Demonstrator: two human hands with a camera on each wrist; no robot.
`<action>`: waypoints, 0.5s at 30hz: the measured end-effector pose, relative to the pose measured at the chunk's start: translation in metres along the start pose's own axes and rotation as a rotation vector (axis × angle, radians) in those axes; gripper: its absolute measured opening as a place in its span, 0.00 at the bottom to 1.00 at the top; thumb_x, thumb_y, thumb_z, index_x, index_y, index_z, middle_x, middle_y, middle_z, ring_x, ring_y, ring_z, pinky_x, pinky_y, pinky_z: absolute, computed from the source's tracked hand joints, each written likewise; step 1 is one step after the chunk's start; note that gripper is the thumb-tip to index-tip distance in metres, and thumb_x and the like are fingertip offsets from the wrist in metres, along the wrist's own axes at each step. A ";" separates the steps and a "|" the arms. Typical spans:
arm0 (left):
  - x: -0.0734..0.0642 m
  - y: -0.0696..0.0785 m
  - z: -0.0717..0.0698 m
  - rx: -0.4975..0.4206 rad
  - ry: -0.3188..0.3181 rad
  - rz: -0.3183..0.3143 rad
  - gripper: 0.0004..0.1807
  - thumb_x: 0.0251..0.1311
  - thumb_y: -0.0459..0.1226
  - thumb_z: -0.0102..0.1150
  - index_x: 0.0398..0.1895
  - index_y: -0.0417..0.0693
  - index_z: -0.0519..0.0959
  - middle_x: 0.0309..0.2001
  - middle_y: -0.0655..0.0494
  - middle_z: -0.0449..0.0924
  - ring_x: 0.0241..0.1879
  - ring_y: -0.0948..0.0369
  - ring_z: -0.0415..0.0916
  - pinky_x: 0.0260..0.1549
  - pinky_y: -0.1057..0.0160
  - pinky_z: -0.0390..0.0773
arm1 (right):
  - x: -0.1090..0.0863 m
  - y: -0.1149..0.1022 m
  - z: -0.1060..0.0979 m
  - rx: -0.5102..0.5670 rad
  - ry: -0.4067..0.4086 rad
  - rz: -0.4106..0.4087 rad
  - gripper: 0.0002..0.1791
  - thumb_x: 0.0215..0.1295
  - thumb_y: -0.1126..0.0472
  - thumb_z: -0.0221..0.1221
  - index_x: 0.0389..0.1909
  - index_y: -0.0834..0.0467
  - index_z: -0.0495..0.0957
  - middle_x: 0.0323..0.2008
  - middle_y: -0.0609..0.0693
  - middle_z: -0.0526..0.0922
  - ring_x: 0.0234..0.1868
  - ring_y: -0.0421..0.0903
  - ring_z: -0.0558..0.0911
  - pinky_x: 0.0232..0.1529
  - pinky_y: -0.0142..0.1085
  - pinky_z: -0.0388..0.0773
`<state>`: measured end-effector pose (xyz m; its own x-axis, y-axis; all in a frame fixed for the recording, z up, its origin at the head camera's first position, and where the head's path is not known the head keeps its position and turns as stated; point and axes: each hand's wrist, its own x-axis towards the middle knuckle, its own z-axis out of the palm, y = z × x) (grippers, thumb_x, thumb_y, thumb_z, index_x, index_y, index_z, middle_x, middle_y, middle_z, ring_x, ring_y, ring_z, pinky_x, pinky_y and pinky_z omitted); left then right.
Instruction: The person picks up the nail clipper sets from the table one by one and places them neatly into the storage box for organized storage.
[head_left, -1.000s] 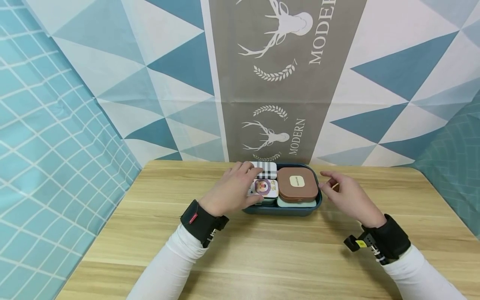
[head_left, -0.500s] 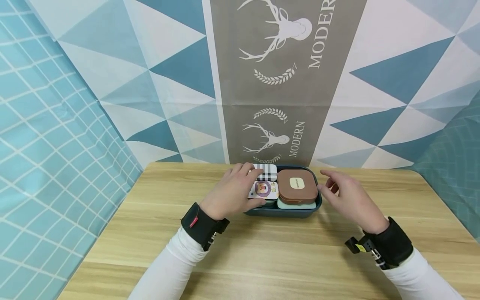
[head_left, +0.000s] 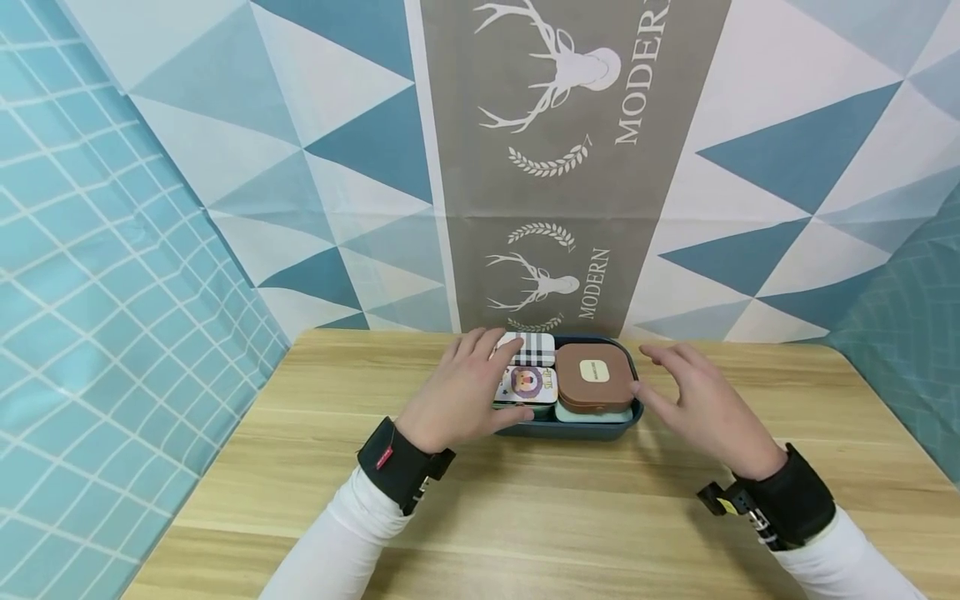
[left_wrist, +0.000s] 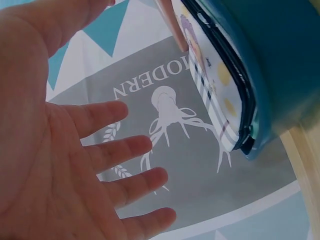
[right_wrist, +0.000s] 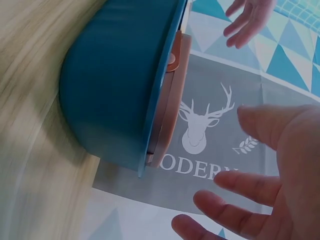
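Observation:
A dark blue bin stands at the table's back edge. Inside, at its right, a brown zip case lies on a pale mint item. The bin's left part has a plaid-topped box behind a small lion-print box. My left hand hovers over the bin's left end, fingers spread and covering part of it; the left wrist view has its palm apart from the bin. At the right end, my right hand is held with loose, spread fingers, clear of the bin in the right wrist view.
A wood-grain table extends from the bin towards me. Directly behind it rises a patterned cloth with triangles and deer heads. Blue gridded cloth hangs on the left, and teal cloth on the right.
My right hand's curled fingers have straightened and spread. The left hand has barely shifted, its fingers slightly more spread. The bin and its contents keep their places; the head view has tilted slightly up.

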<state>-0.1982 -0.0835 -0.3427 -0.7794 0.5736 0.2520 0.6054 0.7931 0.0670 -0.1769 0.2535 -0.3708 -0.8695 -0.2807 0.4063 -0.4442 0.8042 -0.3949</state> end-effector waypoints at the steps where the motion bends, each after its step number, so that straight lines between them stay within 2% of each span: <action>1: -0.001 0.000 0.000 -0.007 -0.002 -0.005 0.53 0.58 0.66 0.72 0.80 0.48 0.67 0.77 0.43 0.65 0.76 0.42 0.60 0.73 0.38 0.61 | -0.001 0.000 0.000 -0.001 0.001 -0.007 0.32 0.75 0.51 0.67 0.71 0.65 0.75 0.57 0.62 0.79 0.55 0.61 0.80 0.52 0.58 0.77; 8: -0.010 -0.004 0.003 -0.007 0.005 -0.026 0.57 0.57 0.69 0.70 0.84 0.52 0.62 0.81 0.41 0.58 0.79 0.37 0.54 0.73 0.33 0.56 | -0.005 0.001 0.002 -0.016 0.004 -0.026 0.38 0.72 0.43 0.69 0.73 0.62 0.74 0.67 0.64 0.75 0.67 0.66 0.73 0.63 0.64 0.70; 15: -0.017 -0.007 0.007 -0.001 0.002 -0.053 0.59 0.57 0.73 0.66 0.85 0.54 0.59 0.83 0.41 0.53 0.80 0.34 0.49 0.73 0.30 0.53 | -0.009 0.005 0.004 -0.058 0.002 -0.065 0.43 0.67 0.41 0.71 0.74 0.61 0.72 0.70 0.67 0.71 0.70 0.69 0.69 0.63 0.70 0.65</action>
<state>-0.1901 -0.0980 -0.3541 -0.8099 0.5306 0.2501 0.5636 0.8221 0.0807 -0.1726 0.2580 -0.3799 -0.8386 -0.3323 0.4317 -0.4867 0.8131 -0.3194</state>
